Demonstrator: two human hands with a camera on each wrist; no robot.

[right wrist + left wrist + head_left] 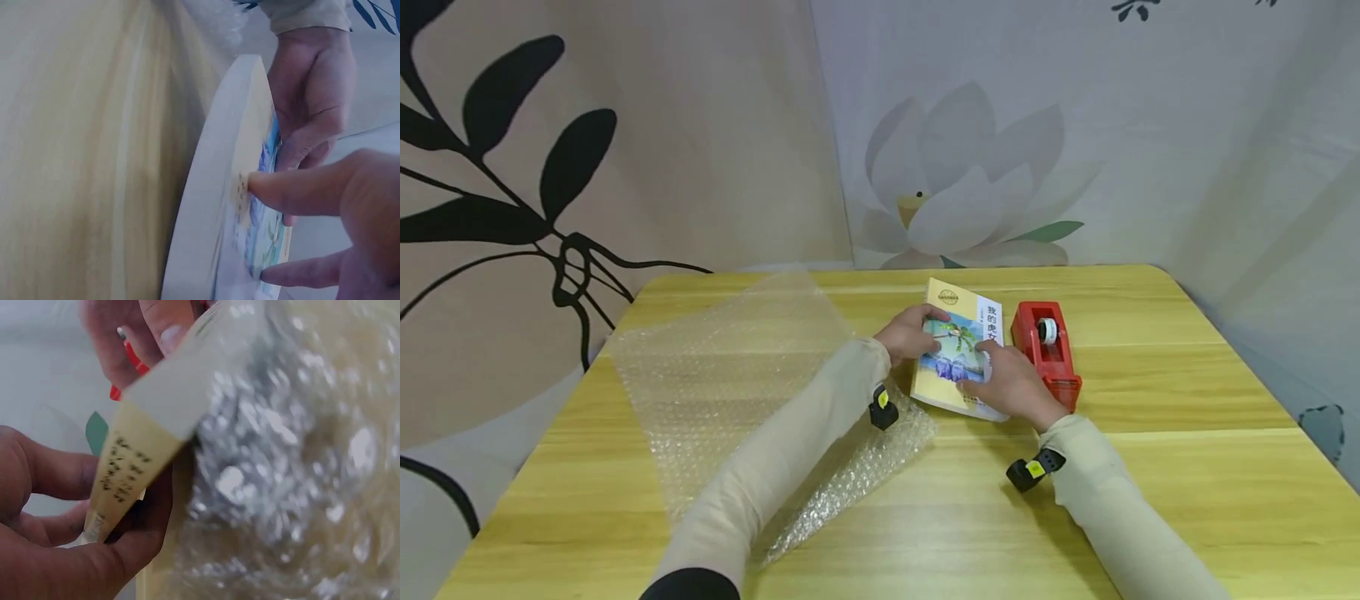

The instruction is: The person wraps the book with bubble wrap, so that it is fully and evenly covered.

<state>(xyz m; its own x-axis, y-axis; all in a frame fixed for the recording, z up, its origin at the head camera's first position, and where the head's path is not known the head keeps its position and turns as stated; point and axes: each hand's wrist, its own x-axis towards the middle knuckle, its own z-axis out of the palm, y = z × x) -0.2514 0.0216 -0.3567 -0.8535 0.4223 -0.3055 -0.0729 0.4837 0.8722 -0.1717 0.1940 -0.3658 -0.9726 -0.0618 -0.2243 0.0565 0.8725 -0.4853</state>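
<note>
A yellow-and-blue paperback book (957,329) with a picture cover is near the back middle of the table. At its left side, my left hand (910,333) grips it, and in the left wrist view the fingers (134,550) curl about the spine. My right hand (1011,385) touches the cover near the lower right; thumb and forefinger are extended and spread in the right wrist view. A sheet of clear bubble wrap (722,375) lies left of the book, partly under my left forearm, one edge folded up. Whether the book is off the table, I cannot tell.
Just right of the book stands a red tape dispenser (1047,342) with a small roll in it. The wooden table (1187,500) has a back edge close behind these things. Beyond it hangs a cloth printed with flowers and leaves.
</note>
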